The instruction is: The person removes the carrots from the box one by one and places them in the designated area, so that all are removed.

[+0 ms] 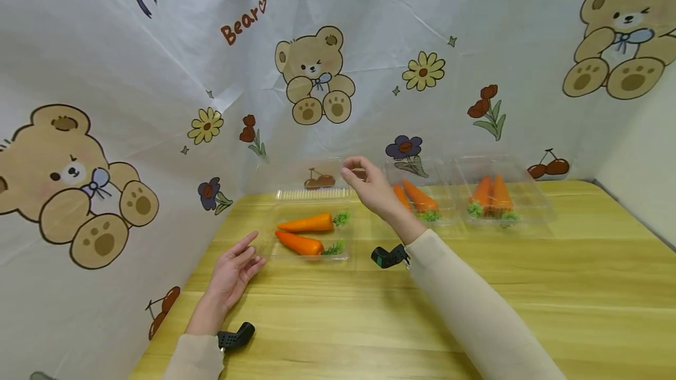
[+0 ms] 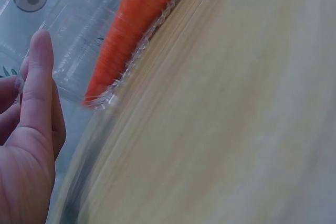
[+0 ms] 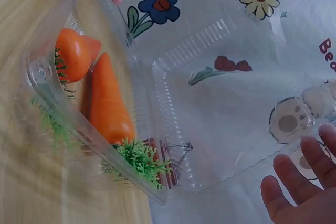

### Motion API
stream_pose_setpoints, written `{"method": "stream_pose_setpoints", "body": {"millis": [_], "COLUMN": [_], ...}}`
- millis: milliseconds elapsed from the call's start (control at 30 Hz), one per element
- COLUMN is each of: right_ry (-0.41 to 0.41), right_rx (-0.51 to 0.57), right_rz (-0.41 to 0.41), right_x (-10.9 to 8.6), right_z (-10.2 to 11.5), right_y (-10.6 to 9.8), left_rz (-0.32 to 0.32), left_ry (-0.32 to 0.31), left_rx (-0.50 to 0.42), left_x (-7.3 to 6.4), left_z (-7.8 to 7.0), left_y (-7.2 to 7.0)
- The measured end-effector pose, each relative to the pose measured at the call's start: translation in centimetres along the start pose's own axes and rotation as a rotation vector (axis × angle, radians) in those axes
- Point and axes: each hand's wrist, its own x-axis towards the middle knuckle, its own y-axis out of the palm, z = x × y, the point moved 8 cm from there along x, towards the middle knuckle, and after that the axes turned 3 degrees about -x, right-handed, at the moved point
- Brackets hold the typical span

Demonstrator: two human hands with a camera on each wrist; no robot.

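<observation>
A clear plastic box (image 1: 311, 258) stands on the table with its hinged clear lid (image 1: 313, 194) raised at the back. Inside it lie two toy carrots (image 1: 305, 223) with green leafy tops, also visible as orange carrots (image 3: 110, 103) in the right wrist view. My left hand (image 1: 235, 274) is beside the box's left side, fingers mostly straight; whether it touches the plastic is unclear. Up by the lid's right edge is my right hand (image 1: 372, 186). Its fingers (image 3: 286, 174) look loosely bent and spread in the right wrist view, with nothing visible in their hold.
To the right stand two more clear boxes, the nearer box (image 1: 446, 216) and the farther box (image 1: 541, 210), each containing carrots. A patterned cloth (image 1: 369, 10) hangs behind the wooden table (image 1: 338, 321). A white wall (image 1: 644, 151) rises at the right.
</observation>
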Motion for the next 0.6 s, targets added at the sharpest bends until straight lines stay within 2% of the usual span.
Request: {"method": "stream_pose_setpoints", "body": {"millis": [200, 400, 600], "right_ry": [0.091, 0.189, 0.286], "right_rx": [0.060, 0.203, 0.336], "right_rz": [0.010, 0.012, -0.041], "right_x": [0.7, 1.3, 2.0], "right_z": [-1.4, -2.9, -4.6], "right_y": [0.1, 0.7, 1.2], "left_rz": [-0.011, -0.005, -0.021], "left_ry": [0.010, 0.013, 0.009], "left_rx": [-0.004, -0.008, -0.020], "left_x": [0.2, 0.1, 0.2], "left_z": [-0.1, 0.0, 0.1], "left_y": [-0.2, -0.2, -0.3]}}
